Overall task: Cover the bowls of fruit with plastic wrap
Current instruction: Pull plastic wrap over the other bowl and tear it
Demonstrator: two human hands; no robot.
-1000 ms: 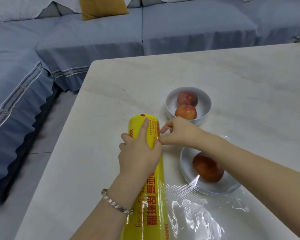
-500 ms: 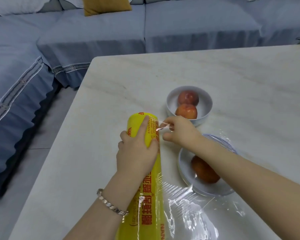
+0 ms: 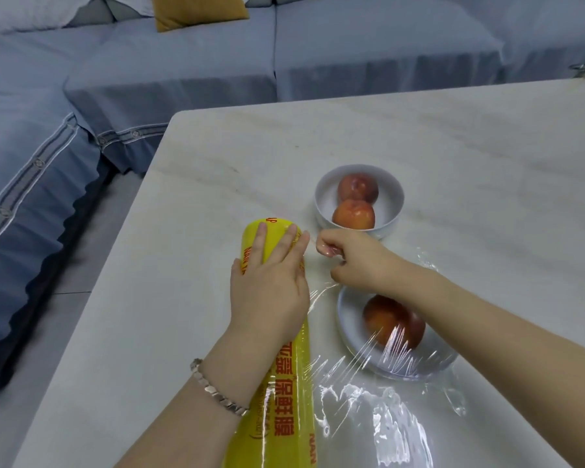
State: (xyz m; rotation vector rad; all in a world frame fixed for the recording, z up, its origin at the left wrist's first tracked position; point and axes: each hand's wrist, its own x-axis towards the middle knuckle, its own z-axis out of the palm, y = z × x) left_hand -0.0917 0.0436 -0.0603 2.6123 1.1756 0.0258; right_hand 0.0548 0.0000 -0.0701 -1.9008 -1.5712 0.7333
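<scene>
Left of the grip: the left hand (image 3: pixel 267 292) lies flat on the far end of the long yellow roll of plastic wrap (image 3: pixel 271 440). Its fingers are straight and press down, curled round nothing. The roll lies on the pale marble table (image 3: pixel 453 146).

At the grip: the right hand (image 3: pixel 352 258), just right of the roll's far end, pinches the edge of the clear plastic film (image 3: pixel 368 417) between thumb and curled fingers.

Below and right of the grip: the drawn film stretches from the roll over the shallow white dish (image 3: pixel 347 319), which holds one red fruit (image 3: pixel 392 322). Slack film lies wrinkled on the table nearer me.

Just beyond the grip: the deep white bowl (image 3: pixel 390 214) with two red fruits (image 3: pixel 355 201) stands uncovered.

Judgement: the step in hand is parting this sheet from the roll. I would keep the flat hand bearing firmly so the roll cannot turn, then pull the pinched edge taut and away in a single line. The film looks clingy, and a slack pull risks it folding on itself or dragging the dish.
</scene>
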